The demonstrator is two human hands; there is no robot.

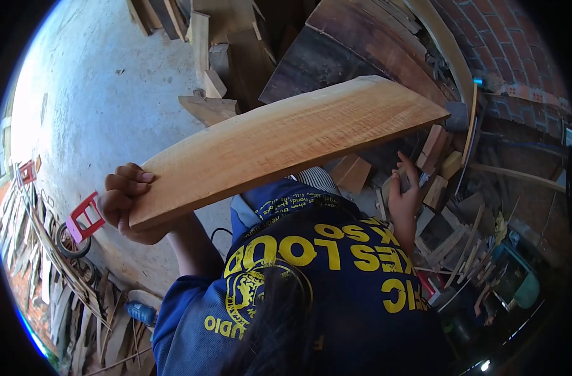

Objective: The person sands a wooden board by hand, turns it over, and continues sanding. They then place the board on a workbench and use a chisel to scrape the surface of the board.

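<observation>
A thick, light-brown wooden board (286, 150) slants across the view in front of the body, its far right end higher than its left. My left hand (124, 203) is wrapped round the board's left end, with the fingers curled over the top edge. Below the board's right part is my right hand (406, 193), apart from the board, fingers raised and spread, holding nothing.
Wood offcuts (433, 150) lie in a heap at the right, near a brick wall (511, 44). Dark panels (323, 62) lean beyond the board. Thin wood strips (54, 269), a red plastic frame (85, 217) and a blue bottle (141, 312) are at the left.
</observation>
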